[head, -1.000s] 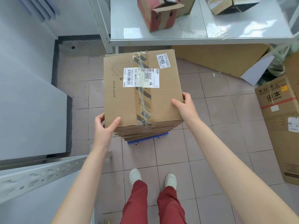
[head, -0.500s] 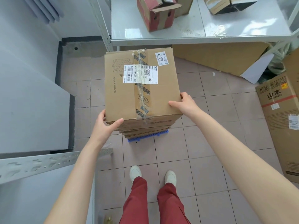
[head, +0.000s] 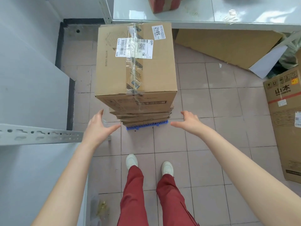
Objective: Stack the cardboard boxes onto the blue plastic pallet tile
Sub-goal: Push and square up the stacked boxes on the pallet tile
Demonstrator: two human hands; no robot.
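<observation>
A large brown cardboard box (head: 114,75) with white shipping labels and clear tape sits on top of a stack of flatter cardboard boxes (head: 143,117). Only the front edge of the blue plastic pallet tile (head: 146,125) shows beneath the stack on the tiled floor. My left hand (head: 97,128) hovers open at the lower left of the stack, a short way from it. At the lower right my right hand (head: 189,122) is also open and apart from the boxes. Neither hand holds anything.
A grey metal shelf (head: 211,15) with a red and brown box (head: 164,4) stands behind the stack. Flat cardboard (head: 228,44) leans under it. A tall printed carton (head: 285,119) stands at the right. A grey shelf rail (head: 40,134) and wall close the left side. My feet (head: 132,160) are just in front.
Both hands have let go of the top box and pulled back toward me, fingers spread. The box now rests on the stack.
</observation>
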